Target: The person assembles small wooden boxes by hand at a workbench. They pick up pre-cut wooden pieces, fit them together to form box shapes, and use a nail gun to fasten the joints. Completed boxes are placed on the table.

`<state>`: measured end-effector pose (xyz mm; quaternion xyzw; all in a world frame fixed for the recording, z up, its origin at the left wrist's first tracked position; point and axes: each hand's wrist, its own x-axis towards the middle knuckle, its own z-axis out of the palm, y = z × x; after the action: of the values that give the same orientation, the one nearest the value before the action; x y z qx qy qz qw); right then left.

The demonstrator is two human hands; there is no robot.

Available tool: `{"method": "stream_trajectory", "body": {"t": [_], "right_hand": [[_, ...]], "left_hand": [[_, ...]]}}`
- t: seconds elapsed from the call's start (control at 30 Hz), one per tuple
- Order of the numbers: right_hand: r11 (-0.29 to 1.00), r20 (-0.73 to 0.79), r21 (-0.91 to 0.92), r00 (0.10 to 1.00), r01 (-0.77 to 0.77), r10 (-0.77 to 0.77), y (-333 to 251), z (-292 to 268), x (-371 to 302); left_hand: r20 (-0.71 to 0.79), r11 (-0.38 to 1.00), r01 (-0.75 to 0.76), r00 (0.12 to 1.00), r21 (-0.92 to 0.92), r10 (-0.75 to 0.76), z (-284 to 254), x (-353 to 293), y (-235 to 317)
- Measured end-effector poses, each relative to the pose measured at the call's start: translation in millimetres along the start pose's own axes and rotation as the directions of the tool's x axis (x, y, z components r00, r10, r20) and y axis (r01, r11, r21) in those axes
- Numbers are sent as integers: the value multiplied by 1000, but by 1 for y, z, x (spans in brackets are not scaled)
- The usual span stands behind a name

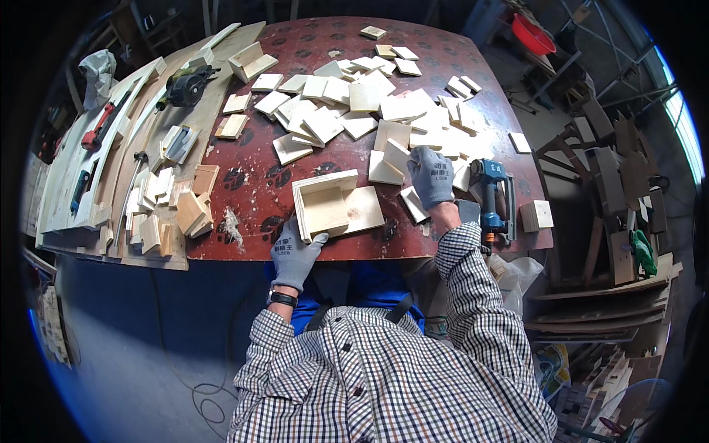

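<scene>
My left hand (pixel 294 251), in a grey work glove, grips the lower left corner of a small open wooden box (pixel 325 210) near the table's front edge. A flat square board (pixel 363 209) lies against the box's right side. Farther right, my gloved right hand (pixel 432 177) is closed at the edge of a small wooden board (pixel 397 156), which tilts up from the pile; the fingertips are partly hidden. Just right of that wrist stands a blue nail gun (pixel 492 196). Many loose pale wooden boards (pixel 321 125) lie heaped beyond both hands.
The red patterned table (pixel 258 177) carries a wooden block (pixel 537 215) at its right edge. On the plywood at left are stacked offcuts (pixel 193 210), a dark power tool (pixel 188 86) and a red-handled tool (pixel 98 129). A red basin (pixel 533 35) and scrap wood stand beyond the right side.
</scene>
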<state>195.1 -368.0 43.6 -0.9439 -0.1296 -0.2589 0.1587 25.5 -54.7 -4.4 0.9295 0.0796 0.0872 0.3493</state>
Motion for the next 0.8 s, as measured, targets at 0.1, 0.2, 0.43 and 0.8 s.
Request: {"method": "stream_trajectory", "body": {"t": [0.1,0.2,0.43,0.8], "right_hand": [[998,-208,-36,977,45,-52,-1,-9,-7],[983,-268,178,958,-50,97,-15,-26,-16],[287,232,843,789,-456,569,-70,-47,-66],[42,460,818,697,-573,550,-119,-21,-106]], "left_hand": [[23,1000,25,999,15,-25,-1,-1,3],[34,999,37,999,11,-37,-6,1,4],[-10,1000,-4,1000,7,4,0,-1,-2],[26,998,44,999,44,-45,-2,1,3]]}}
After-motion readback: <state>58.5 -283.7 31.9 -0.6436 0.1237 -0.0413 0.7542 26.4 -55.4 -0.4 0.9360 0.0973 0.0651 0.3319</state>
